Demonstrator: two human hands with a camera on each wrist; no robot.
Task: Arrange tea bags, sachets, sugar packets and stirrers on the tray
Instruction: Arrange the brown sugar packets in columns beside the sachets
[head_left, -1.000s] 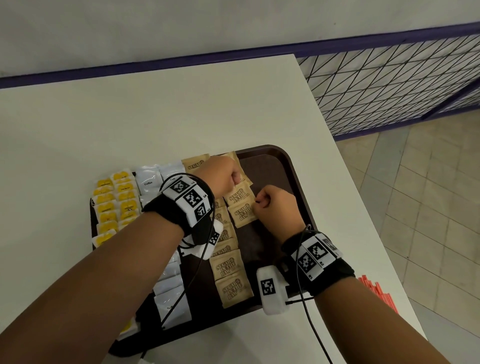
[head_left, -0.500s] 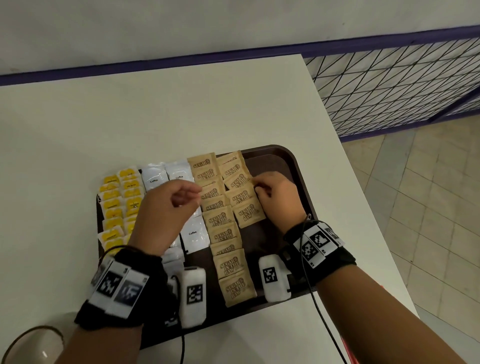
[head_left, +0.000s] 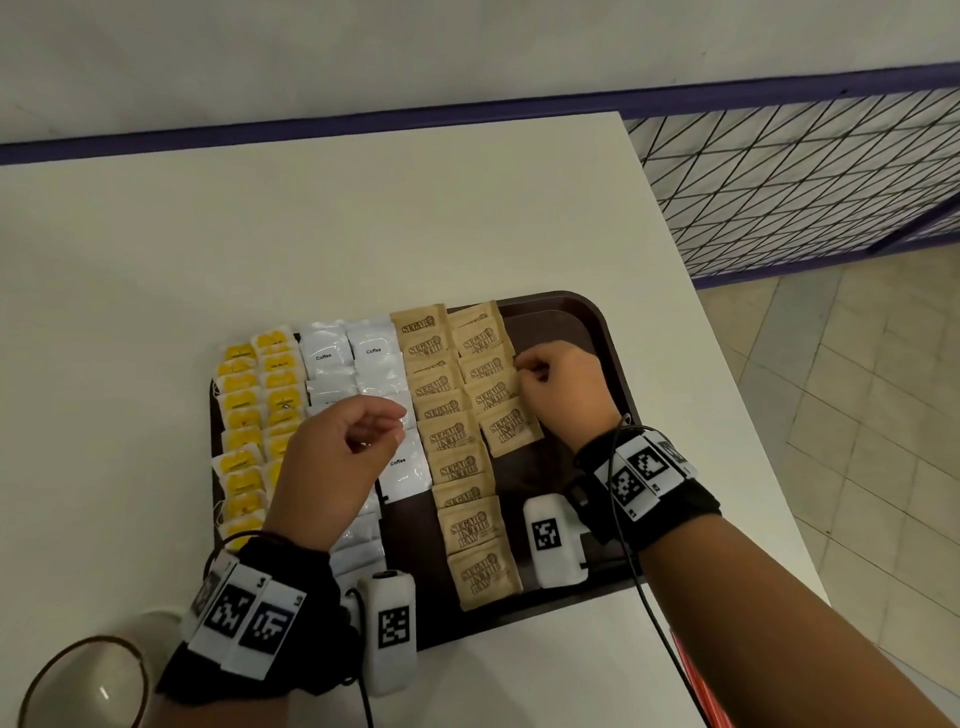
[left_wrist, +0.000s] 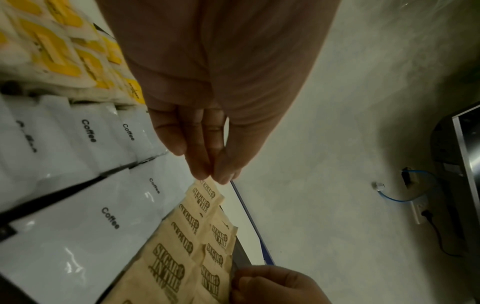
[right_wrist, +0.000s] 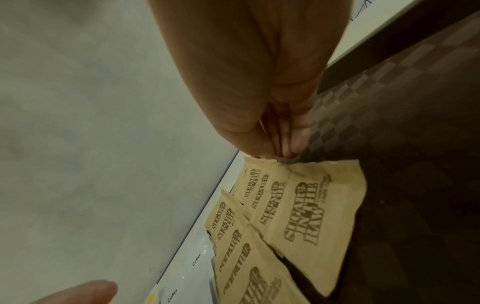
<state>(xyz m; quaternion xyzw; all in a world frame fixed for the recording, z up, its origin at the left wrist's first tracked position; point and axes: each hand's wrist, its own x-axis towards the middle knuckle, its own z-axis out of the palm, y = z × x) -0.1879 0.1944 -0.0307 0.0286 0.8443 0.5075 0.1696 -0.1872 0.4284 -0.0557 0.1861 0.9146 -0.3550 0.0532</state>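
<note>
**Sugar column grows, left hand withdraws**

At frame centre, on the dark brown plastic tray (head_left: 582, 312), the right hand (head_left: 563, 387) pinches a brown paper sugar packet (head_left: 488, 370) in the second column. The left hand (head_left: 337, 457), fingers loosely curled and empty, has pulled back lower left; stirrers remain.

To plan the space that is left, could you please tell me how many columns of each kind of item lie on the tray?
Tea bags: 2 columns
Coffee sachets: 2 columns
Sugar packets: 2 columns
Total: 6 columns on the tray. The items overlap, so single pieces cannot be counted reliably.
</note>
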